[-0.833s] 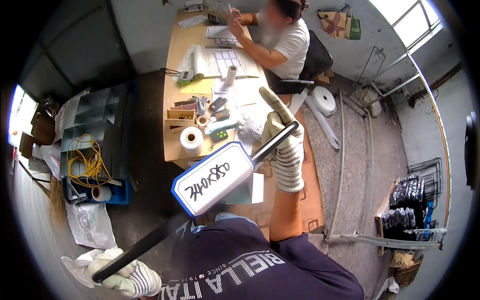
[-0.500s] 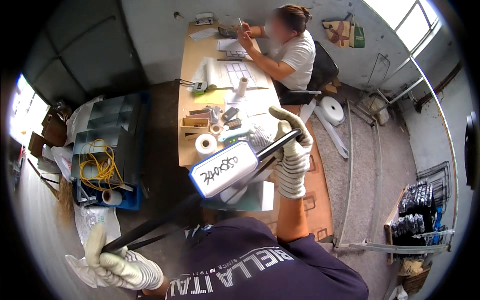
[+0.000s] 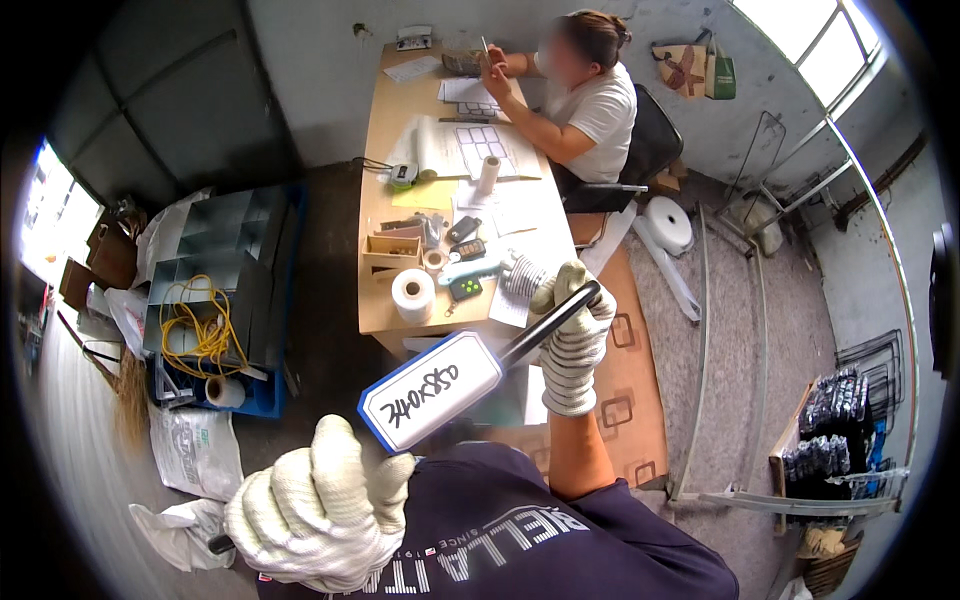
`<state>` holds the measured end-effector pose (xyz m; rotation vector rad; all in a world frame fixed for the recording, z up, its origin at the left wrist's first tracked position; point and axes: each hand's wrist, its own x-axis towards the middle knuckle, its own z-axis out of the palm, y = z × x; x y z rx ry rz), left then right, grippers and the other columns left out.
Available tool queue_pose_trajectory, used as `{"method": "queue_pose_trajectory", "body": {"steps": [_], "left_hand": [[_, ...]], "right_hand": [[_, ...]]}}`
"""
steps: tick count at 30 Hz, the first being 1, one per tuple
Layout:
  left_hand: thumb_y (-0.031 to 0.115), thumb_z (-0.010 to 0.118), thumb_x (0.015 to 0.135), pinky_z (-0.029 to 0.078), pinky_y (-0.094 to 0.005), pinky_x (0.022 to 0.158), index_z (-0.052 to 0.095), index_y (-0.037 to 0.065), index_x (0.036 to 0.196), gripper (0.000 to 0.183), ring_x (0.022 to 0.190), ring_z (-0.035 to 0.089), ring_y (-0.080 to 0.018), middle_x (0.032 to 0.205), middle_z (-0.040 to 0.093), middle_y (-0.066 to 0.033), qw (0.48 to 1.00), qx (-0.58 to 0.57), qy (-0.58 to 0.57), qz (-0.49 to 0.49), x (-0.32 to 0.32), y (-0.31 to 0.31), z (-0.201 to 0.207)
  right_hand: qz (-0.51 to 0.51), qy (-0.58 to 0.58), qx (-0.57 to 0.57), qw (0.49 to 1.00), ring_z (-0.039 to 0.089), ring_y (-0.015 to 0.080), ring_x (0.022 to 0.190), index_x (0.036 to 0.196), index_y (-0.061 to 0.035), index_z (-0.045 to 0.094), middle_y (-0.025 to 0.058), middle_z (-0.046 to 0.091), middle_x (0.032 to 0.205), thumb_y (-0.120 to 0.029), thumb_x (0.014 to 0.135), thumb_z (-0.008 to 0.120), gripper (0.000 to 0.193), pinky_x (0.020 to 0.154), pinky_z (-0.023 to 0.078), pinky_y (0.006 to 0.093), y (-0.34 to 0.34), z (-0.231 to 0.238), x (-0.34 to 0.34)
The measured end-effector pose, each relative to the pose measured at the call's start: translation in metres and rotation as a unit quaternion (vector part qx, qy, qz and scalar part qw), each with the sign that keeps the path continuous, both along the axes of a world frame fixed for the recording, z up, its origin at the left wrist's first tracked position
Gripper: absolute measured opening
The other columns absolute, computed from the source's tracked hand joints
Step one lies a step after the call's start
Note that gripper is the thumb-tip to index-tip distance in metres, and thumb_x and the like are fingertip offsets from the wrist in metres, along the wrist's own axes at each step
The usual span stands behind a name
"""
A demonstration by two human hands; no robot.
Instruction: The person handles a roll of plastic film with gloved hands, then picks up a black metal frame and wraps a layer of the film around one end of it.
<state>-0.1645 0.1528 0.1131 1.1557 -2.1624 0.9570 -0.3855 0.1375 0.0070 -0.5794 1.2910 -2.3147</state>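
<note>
A slim black metal rod frame (image 3: 535, 335) runs slantwise across my front, its upper end by my right hand. My right hand (image 3: 572, 360), in a white knitted glove, is closed round that end. On the frame sits a white label plate (image 3: 432, 392) with a blue edge and handwritten marks. My left hand (image 3: 318, 510), gloved too, is bent over the lower part of the frame just below the label, thumb apart from the fingers. The frame's stretch under that hand is hidden; a dark end pokes out beyond it.
Ahead stands a wooden desk (image 3: 375, 312) with papers, tape rolls and car keys; a person (image 3: 590, 115) sits there holding a phone. At left, grey metal boxes (image 3: 215, 235) carry a coiled yellow cable (image 3: 200, 335). Wrapped black goods (image 3: 835, 400) lie at right by a metal rack.
My left hand has moved up and right along the frame, nearer the label. The right hand is slightly lower, and the label has shifted down and left.
</note>
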Motion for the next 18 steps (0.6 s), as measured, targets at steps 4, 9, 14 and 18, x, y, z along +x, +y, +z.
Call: {"method": "queue_pose_trajectory", "body": {"steps": [4,9,14,18], "left_hand": [[0.046,0.036,0.092,0.039,-0.0275,0.052,0.058,0.014,0.082,0.04,0.05,0.043,-0.0114,0.06,0.041,0.0043,0.999,-0.015,-0.014,-0.025,-0.003,0.001,0.002],[0.016,0.051,0.083,0.04,-0.0257,0.053,0.058,0.016,0.084,0.007,0.053,0.043,-0.0084,0.064,0.041,0.0056,0.999,-0.009,-0.009,-0.031,-0.009,0.006,-0.001],[0.037,0.034,0.095,0.043,-0.0282,0.061,0.06,0.009,0.095,0.038,0.058,0.049,-0.0109,0.067,0.05,0.0033,0.997,-0.026,-0.001,-0.07,-0.013,0.014,0.001],[0.033,0.034,0.094,0.043,-0.0302,0.062,0.06,0.007,0.098,0.037,0.054,0.049,-0.0101,0.063,0.05,0.0038,0.997,-0.03,-0.035,-0.057,-0.008,0.018,0.002]], "right_hand": [[0.015,0.07,-0.009,0.997,0.047,0.0045,0.049,0.062,-0.0043,0.052,-0.0011,0.05,0.058,-0.022,0.088,0.057,0.032,0.044,0.038,0.017,0.008,0.007,-0.002],[0.067,0.066,-0.084,0.992,0.053,0.0058,0.057,0.073,-0.0029,0.056,0.0014,0.055,0.066,-0.018,0.086,0.059,0.02,0.049,0.043,0.0175,0.022,-0.003,-0.012],[0.056,0.092,-0.09,0.99,0.05,0.0075,0.052,0.07,-0.0009,0.053,0.0026,0.053,0.065,-0.019,0.089,0.054,0.027,0.044,0.039,0.0208,0.026,-0.003,-0.014],[0.021,0.112,0.03,0.993,0.038,0.0045,0.038,0.063,-0.003,0.047,0.0001,0.046,0.051,-0.034,0.091,0.05,0.042,0.035,0.026,0.019,0.026,0.003,-0.01]]}}
